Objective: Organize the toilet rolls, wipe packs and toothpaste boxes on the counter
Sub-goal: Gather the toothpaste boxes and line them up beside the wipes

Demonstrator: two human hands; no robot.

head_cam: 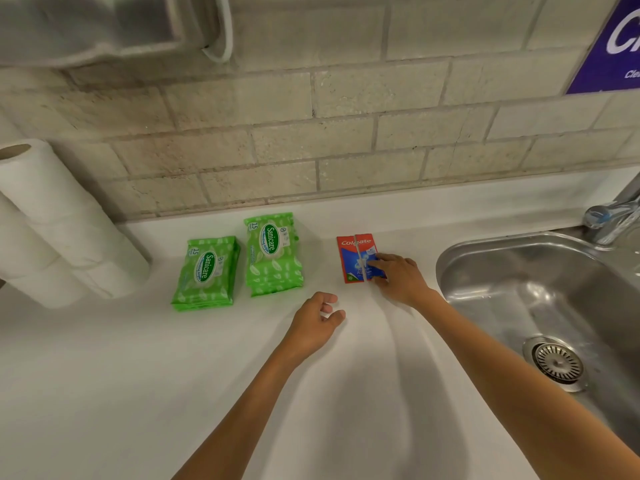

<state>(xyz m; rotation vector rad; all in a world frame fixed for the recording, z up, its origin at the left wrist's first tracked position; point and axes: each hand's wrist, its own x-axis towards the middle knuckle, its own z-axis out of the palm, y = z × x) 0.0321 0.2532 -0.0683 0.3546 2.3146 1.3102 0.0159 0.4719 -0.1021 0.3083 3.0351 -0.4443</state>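
Several white toilet rolls (59,230) are stacked at the far left against the wall. Two piles of green wipe packs stand side by side on the white counter (138,375), the left pile (206,273) nearer to me than the right pile (273,252). Two red toothpaste boxes lie flat and touching, to the right of the wipes. My right hand (398,277) covers the lower part of the right box (367,244), fingers on top of it, while the left box (348,259) lies free. My left hand (317,322) hovers just in front of the boxes, fingers loosely curled and holding nothing.
A steel sink (540,289) with a drain strainer (557,363) is set into the counter at the right, a chrome tap (613,216) behind it. A tiled wall runs along the back, with a purple sign (613,43) at the top right.
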